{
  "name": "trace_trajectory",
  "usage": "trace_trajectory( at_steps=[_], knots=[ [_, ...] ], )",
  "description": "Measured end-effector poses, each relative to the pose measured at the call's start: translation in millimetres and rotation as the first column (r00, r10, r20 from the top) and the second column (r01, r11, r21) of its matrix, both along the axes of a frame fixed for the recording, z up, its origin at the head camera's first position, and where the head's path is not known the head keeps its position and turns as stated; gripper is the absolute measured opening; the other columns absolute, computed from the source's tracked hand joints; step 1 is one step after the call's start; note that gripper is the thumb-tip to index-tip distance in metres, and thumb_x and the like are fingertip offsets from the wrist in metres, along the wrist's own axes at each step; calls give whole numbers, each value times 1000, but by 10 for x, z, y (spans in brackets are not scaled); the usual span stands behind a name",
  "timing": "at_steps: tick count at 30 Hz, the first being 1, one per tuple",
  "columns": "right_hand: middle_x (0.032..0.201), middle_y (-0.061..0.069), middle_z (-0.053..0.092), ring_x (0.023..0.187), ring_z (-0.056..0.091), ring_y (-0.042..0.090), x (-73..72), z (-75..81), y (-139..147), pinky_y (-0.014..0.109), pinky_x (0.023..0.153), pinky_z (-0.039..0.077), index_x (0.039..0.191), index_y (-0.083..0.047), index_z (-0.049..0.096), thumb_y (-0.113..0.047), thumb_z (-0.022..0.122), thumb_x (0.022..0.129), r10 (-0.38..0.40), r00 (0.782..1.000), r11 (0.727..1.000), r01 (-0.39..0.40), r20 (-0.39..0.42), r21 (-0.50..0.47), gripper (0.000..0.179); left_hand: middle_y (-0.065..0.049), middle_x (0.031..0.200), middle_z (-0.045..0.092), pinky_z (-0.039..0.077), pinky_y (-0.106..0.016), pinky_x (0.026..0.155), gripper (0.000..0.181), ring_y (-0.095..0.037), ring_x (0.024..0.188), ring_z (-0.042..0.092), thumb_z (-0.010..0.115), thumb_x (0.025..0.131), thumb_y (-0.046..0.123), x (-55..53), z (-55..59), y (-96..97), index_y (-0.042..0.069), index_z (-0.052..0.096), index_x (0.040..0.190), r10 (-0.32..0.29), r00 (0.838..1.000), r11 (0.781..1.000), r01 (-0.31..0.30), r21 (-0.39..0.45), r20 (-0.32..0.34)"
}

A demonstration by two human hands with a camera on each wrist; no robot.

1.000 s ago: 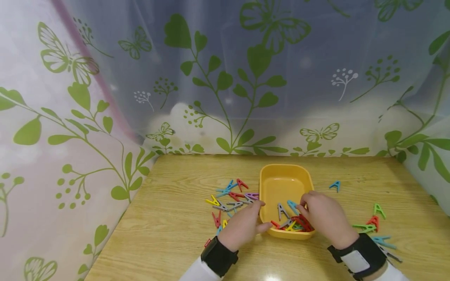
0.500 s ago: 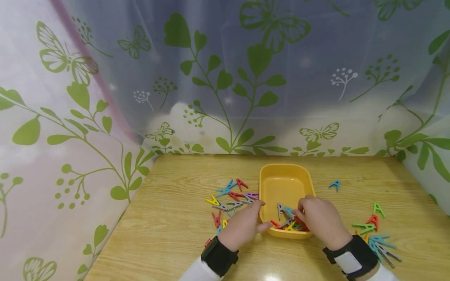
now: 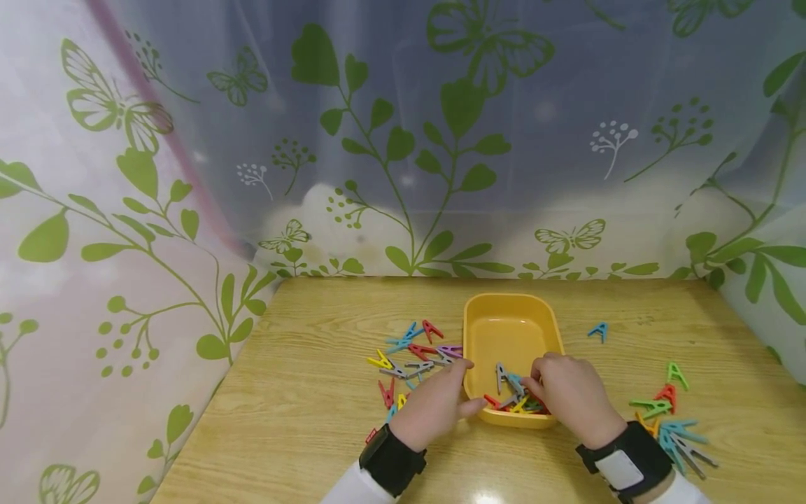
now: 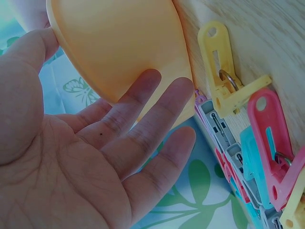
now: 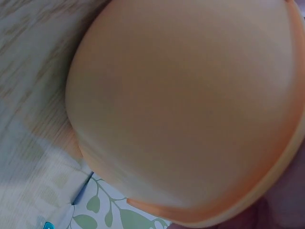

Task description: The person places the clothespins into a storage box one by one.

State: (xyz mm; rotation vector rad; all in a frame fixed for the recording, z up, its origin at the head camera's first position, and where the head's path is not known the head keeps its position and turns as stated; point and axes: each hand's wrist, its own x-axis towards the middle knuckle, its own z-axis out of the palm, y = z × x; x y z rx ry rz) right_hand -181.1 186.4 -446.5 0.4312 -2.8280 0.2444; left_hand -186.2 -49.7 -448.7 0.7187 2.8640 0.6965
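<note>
A yellow plastic basin [image 3: 475,308] stands on the table, with several clothespins in its near end. A grey clothespin [image 3: 501,378] and a light-blue clothespin [image 3: 516,383] show there. My left hand [image 3: 431,409] is at the basin's left side. In the left wrist view its fingers [image 4: 143,95] lie fairly straight against the outer wall, thumb by the rim. My right hand [image 3: 573,395] reaches over the right rim, fingers bent down among the clothespins. Its fingertips are mostly hidden, and I cannot tell whether they pinch one. The basin's wall [image 5: 181,105] fills most of the right wrist view.
Loose clothespins lie left of the basin, among them a yellow clothespin [image 3: 380,360] and a red clothespin [image 3: 432,330]. Right of it are a blue clothespin [image 3: 599,332], a green clothespin [image 3: 676,375] and a small pile. A leaf-patterned curtain [image 3: 378,140] hangs behind the wooden table [image 3: 302,420].
My right hand has moved slightly left and lower into the basin, and the light-blue clothespin by its fingertips has shifted left. The left hand has stayed in place.
</note>
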Motion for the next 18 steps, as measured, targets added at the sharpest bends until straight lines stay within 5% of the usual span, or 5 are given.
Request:
trace_trajectory(
  at_steps=[10, 18],
  knots=[
    [66, -2, 61, 55, 52, 8, 11, 19, 18, 29, 51, 46, 75, -10, 73, -24, 84, 86, 10, 1000, 1000, -10, 0, 0, 21, -7, 134, 68, 56, -28, 78, 61, -17, 96, 71, 70, 98, 43, 5, 4, 0, 11, 50, 147, 6, 1000, 1000, -6, 1, 6],
    [65, -3, 56, 54, 46, 8, -9, 106, 119, 26, 49, 38, 78, -9, 71, -19, 81, 90, -18, 999, 994, 13, -43, -110, 18, -8, 134, 68, 57, -29, 80, 61, -19, 99, 72, 69, 98, 43, 9, 11, 8, 10, 50, 147, 3, 1000, 1000, -3, -3, -4]
  ],
)
